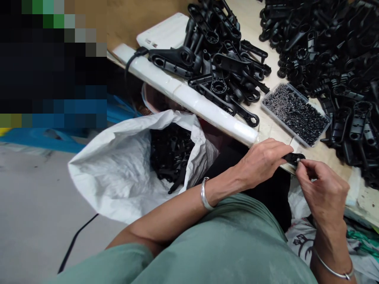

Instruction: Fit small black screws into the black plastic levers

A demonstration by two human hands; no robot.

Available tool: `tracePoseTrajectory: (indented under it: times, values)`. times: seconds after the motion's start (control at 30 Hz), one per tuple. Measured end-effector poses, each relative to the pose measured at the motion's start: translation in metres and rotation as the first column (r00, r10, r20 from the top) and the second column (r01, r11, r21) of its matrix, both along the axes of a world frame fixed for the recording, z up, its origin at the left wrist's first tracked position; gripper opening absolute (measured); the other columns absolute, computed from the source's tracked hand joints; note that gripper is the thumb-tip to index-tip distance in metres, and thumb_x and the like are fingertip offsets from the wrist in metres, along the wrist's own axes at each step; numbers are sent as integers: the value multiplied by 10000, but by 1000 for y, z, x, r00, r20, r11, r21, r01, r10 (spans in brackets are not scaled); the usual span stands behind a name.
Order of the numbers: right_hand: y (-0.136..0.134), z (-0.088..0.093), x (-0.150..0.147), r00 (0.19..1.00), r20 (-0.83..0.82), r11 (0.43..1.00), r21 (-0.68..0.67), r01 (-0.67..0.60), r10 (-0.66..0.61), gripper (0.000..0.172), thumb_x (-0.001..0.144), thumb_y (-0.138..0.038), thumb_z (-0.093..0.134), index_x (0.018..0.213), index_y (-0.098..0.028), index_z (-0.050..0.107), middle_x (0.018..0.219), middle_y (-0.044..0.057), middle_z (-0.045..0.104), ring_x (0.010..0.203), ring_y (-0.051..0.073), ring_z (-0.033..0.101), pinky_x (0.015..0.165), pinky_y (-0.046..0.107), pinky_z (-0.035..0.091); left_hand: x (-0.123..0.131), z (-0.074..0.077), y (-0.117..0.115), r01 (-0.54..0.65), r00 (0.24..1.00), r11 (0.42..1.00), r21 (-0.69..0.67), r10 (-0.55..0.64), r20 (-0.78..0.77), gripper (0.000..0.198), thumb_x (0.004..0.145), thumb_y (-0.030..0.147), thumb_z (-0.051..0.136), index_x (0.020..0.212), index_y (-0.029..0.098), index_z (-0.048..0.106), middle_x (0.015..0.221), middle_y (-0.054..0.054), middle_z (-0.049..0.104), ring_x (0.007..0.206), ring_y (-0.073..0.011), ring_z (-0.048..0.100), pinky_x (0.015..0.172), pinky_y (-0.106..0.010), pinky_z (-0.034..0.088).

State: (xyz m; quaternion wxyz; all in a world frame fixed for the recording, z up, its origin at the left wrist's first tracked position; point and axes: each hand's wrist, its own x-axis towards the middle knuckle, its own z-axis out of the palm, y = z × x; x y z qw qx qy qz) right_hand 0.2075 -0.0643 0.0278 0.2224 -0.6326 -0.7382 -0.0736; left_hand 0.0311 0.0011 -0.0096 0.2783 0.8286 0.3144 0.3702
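My left hand [263, 161] is closed round a black plastic part [293, 158] at the table's front edge. Only the end of that part shows beyond my fingers. My right hand [322, 189] pinches a tiny light-coloured piece at this end, too small to name for certain. Just beyond my hands sits a clear plastic box [308, 142] filled with small screws [293, 110], some silvery and some dark. A heap of black plastic parts [219, 71] lies on the table to the left of the box.
A larger pile of black parts [331, 51] covers the table's right side. Below the white-padded table edge [189, 96] an open white sack [118, 169] holds more black parts. A white flat box [166, 31] lies at the back. Bags [302, 236] hang below right.
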Motion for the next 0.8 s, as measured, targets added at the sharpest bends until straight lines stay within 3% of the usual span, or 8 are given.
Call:
tracePoseTrajectory:
  times: [0.23, 0.4, 0.57, 0.63, 0.8]
  values:
    - [2, -1, -4, 993, 119, 997, -77, 22, -12, 164, 948, -263, 542, 896, -198, 684, 766, 52, 722, 688, 183, 683, 634, 299, 481, 0, 1, 0, 17, 1000, 1000, -20, -17, 12, 94, 958, 111, 571, 1014, 139, 641, 981, -58, 721, 972, -160, 666, 902, -280, 541]
    - [3, 6, -5, 982, -122, 971, -212, 113, -141, 237, 919, -382, 582, 868, -197, 721, 731, 52, 728, 629, 183, 671, 629, 307, 519, 0, 0, 0, 22, 999, 999, -40, -20, 48, 109, 966, 108, 554, 1024, 136, 642, 978, -54, 719, 976, -153, 666, 910, -272, 538]
    - [7, 14, -3, 782, -511, 888, -446, 113, -357, 317, 809, -514, 681, 796, -201, 736, 489, -23, 605, 407, 131, 547, 400, 241, 427, -1, -1, 0, 44, 998, 997, -57, -41, 54, 128, 951, 103, 572, 1053, 136, 642, 982, -53, 719, 980, -156, 663, 902, -272, 532]
    - [9, 15, -4, 754, -521, 870, -475, 135, -401, 320, 791, -517, 692, 771, -199, 723, 490, -22, 608, 412, 125, 556, 407, 229, 435, -1, -1, 1, 51, 997, 997, -54, -48, 60, 127, 944, 97, 582, 1051, 126, 643, 976, -54, 719, 977, -160, 660, 908, -276, 527]
    - [9, 15, -6, 781, -431, 837, -508, 204, -452, 348, 797, -546, 679, 781, -200, 713, 505, -6, 628, 432, 135, 589, 453, 228, 470, -1, -3, 1, 70, 995, 996, -48, -66, 80, 129, 973, 118, 538, 1051, 130, 641, 1016, -66, 723, 982, -160, 653, 917, -280, 527]
